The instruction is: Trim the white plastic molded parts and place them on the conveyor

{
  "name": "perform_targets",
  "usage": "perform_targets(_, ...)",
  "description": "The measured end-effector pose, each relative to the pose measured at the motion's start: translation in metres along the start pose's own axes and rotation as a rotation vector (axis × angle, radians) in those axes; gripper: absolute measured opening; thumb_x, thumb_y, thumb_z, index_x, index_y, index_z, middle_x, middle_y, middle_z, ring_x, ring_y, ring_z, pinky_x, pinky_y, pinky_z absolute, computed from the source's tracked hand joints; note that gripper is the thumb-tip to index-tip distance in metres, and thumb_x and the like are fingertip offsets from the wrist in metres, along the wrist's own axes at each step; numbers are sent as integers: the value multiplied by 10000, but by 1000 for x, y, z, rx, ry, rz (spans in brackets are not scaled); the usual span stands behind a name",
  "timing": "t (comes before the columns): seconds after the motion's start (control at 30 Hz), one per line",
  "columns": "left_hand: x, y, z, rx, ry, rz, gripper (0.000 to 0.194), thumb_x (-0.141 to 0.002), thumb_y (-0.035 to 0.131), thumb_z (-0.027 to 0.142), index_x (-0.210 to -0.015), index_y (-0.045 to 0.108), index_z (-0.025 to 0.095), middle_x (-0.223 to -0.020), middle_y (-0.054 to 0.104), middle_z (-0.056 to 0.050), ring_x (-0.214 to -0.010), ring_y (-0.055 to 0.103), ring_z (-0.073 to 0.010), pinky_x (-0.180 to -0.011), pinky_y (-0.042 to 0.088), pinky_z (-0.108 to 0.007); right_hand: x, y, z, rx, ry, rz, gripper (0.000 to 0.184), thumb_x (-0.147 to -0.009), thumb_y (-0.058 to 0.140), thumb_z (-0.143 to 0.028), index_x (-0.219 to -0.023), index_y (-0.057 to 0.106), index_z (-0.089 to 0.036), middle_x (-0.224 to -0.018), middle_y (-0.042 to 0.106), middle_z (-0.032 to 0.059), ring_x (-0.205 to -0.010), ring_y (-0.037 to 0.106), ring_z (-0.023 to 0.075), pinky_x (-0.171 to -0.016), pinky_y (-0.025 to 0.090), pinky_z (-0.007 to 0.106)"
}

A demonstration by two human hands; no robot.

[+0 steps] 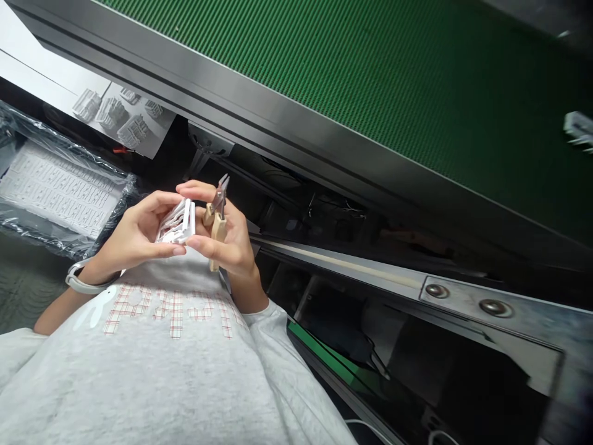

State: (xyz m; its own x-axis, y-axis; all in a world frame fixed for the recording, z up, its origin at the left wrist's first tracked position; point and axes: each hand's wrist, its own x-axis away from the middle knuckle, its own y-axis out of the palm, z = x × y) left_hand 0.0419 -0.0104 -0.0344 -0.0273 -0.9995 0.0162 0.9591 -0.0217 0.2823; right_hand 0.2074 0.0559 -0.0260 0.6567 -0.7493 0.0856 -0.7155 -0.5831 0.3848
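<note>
The green belt [324, 55] dims toward the right, its far end apparently blurred.

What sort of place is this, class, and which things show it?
Probably a factory production line: a ribbed green conveyor belt, a plastic-lined container holding rows of white parts, and cutters in the right hand.

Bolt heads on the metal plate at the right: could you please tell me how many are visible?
2. One bolt head is near the left end of the metal plate; the second bolt head is to its right. Others may be hidden elsewhere.
</note>
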Motion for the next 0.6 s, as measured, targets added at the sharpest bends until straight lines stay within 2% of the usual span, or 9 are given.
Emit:
perform_targets(0.1,-1,-2,-1,82,-73,-46,499,-689,944,232,-1110,676,240,-1130,691,-46,-969,703,-181,-844,596,-266,0,1,1,3,9,13,565,-686,861,-511,-1133,643,-243,-1293,578,68,-1048,631,218,-888,580,387)
perform_targets(0.23,-3,-2,-3,112,-117,-51,501,-669,941,180,-1077,658,248,-1076,686,-34,-963,702,-176,-800,597,-240,3,3,1,33,18,35,537,-707,858,-498,-1151,658,-271,-1268,601,52,-1001,635,206,-889,586,392)
perform_targets(0.4,-5,-2,-2,117,-88,-77,515,-649,932,121,-1048,631,248,-1012,706,-25,-943,717,-180,-777,600,-239,5,3,-1,28,16,43,547,-689,874,-475,-1159,674,-279,-1261,598,50,-1000,628,209,-893,589,401)
perform_targets(0.6,-4,-3,-5,73,-47,-93,474,-684,924,185,-1053,628,230,-1074,720,-46,-992,718,-202,-822,595,-281,8,4,-1,20,-18,-12,491,-720,849,-461,-1132,670,-261,-1321,583,72,-1158,627,251,-924,582,399)
